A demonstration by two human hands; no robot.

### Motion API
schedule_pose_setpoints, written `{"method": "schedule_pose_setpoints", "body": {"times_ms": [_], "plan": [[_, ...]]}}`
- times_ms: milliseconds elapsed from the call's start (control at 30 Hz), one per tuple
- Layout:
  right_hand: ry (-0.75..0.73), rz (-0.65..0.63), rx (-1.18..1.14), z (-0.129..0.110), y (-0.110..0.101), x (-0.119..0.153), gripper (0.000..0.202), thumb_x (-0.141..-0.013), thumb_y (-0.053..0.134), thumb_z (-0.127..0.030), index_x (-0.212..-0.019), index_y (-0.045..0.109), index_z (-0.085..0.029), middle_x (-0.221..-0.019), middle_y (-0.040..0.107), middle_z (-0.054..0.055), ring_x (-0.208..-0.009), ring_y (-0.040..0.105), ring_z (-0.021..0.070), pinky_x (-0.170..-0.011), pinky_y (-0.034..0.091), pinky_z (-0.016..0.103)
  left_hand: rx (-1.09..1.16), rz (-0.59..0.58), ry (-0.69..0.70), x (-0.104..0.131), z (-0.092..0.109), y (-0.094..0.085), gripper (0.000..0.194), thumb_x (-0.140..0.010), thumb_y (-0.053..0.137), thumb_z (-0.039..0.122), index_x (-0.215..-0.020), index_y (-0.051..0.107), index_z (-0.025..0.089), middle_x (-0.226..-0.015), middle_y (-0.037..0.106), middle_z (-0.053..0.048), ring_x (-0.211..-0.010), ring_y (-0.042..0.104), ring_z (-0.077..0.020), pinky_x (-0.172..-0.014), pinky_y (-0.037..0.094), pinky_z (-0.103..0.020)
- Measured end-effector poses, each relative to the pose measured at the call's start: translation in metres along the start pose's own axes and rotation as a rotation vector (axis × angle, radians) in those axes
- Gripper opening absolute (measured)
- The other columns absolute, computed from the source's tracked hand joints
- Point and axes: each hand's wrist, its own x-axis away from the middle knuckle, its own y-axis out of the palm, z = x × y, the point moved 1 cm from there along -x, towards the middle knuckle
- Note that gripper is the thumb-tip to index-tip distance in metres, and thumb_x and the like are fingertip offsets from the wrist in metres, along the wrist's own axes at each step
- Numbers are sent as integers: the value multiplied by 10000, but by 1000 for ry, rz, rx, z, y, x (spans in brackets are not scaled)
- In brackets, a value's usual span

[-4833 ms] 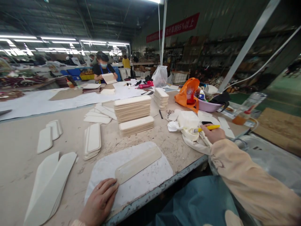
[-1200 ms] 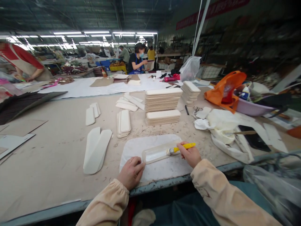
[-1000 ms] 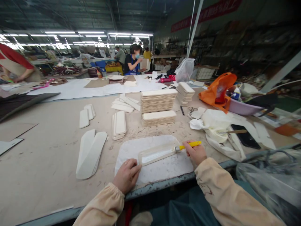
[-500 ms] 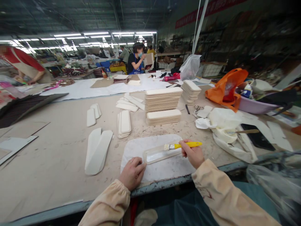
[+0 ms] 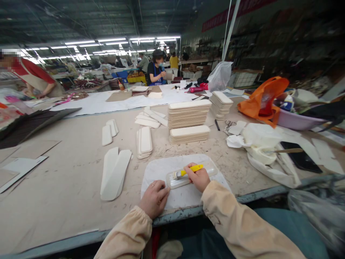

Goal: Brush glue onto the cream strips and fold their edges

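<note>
A long rounded panel [image 5: 178, 183] with a wet, shiny strip down its middle lies on a white sheet [image 5: 185, 200]. My right hand [image 5: 198, 178] is closed round the yellow handle of a paintbrush [image 5: 196, 168], whose bristles touch the panel's left half. At the panel's left end, my left hand [image 5: 155, 199] presses with curled fingertips against its edge. Behind the sheet are a low stack of cream panels [image 5: 190, 135] and a taller stack [image 5: 189, 114]. Loose panels lie fanned to the left [image 5: 115, 174], near a smaller pile [image 5: 145, 141].
On the right lie a white container [image 5: 260, 138] with a stick across it, a black phone [image 5: 300, 157], scissors [image 5: 230, 123] and a purple basin [image 5: 299, 120] beside an orange bag [image 5: 262, 99]. Co-workers stand across the table [image 5: 156, 72] and at far left [image 5: 35, 77].
My right hand has carried the paintbrush leftward along the panel, from its right part to its left half. My left hand stays at the panel's end. The view has shifted slightly.
</note>
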Motion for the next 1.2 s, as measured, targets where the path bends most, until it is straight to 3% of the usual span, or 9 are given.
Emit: {"method": "schedule_pose_setpoints", "body": {"times_ms": [467, 767, 867, 967, 1200], "plan": [[38, 236, 214, 30, -115, -14, 332, -793, 491, -529, -760, 576, -209, -433, 511, -38, -429, 520, 151, -482, 407, 261, -25, 8, 19, 0, -2, 3, 209, -881, 472, 159, -1001, 639, 196, -961, 536, -97, -920, 514, -218, -820, 493, -391], [51, 324, 342, 35, -151, -16, 315, -802, 470, -504, -743, 586, -218, -423, 530, -27, -445, 531, 160, -542, 407, 282, -21, 31, 36, -1, -1, 1, 195, -876, 489, 155, -990, 642, 193, -968, 549, -100, -921, 528, -215, -813, 501, -375], [44, 341, 282, 30, -150, -13, 326, -806, 481, -517, -724, 569, -214, -429, 521, -22, -444, 517, 154, -528, 401, 281, -31, 32, 38, -2, -1, 0, 207, -872, 487, 160, -994, 650, 202, -961, 559, -98, -912, 540, -215, -802, 510, -373], [34, 349, 105, 22, -132, -9, 331, -797, 513, -543, -758, 544, -216, -456, 510, -33, -431, 490, 145, -471, 387, 268, -37, 38, 30, -3, 0, 0, 217, -875, 477, 169, -994, 656, 204, -951, 565, -100, -906, 546, -214, -797, 515, -374], [-63, 82, -141, 12, -39, 6, 324, -818, 530, -539, -802, 548, -216, -481, 519, -38, -442, 499, 137, -475, 418, 252, -18, 16, -4, -3, 4, -3, 210, -878, 472, 171, -980, 654, 195, -944, 549, -103, -901, 527, -216, -794, 505, -386]]}}
